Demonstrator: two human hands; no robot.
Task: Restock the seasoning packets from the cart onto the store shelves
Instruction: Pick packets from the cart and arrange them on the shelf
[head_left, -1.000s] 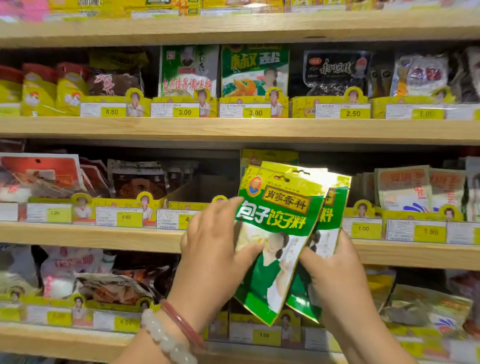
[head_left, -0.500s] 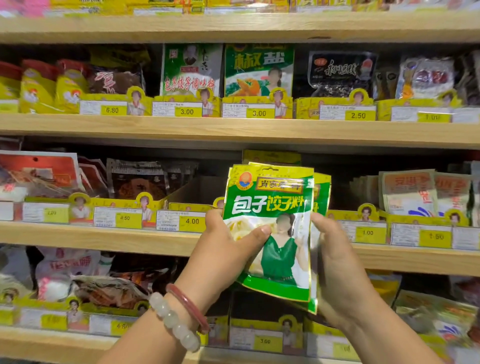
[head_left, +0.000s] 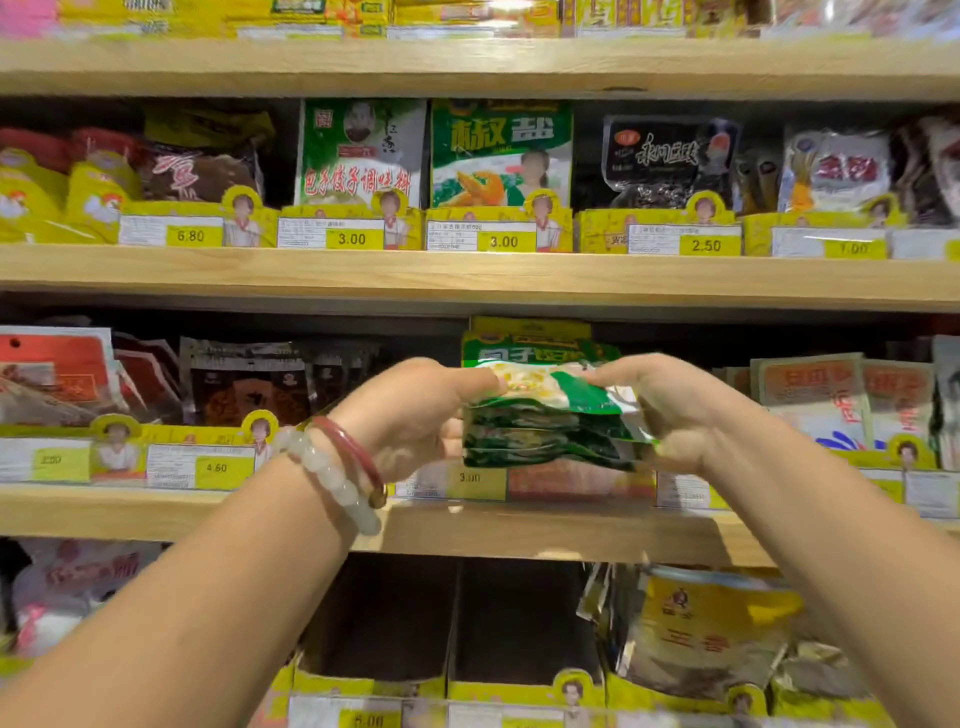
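A stack of green seasoning packets (head_left: 550, 421) lies tipped flat between both hands, at the front of the middle wooden shelf (head_left: 519, 530). My left hand (head_left: 415, 415), with two bracelets at the wrist, grips the stack's left end. My right hand (head_left: 670, 410) grips its right end. Behind the stack, more green and yellow packets (head_left: 530, 340) of the same kind stand upright in the shelf slot. The stack hovers above a yellow price tag reading 3.00 (head_left: 470, 478). The cart is out of view.
The upper shelf (head_left: 467, 275) carries green, black and yellow packets behind yellow price tags. Dark red packets (head_left: 244, 379) fill the slots to the left, orange-white ones (head_left: 831, 400) to the right. Below, two cardboard display boxes (head_left: 447, 629) look empty beside yellow packets (head_left: 711, 634).
The packets went from upright, facing me, to tipped flat, and both hands carried them up and forward into the middle shelf slot. The view has moved closer to the shelves.
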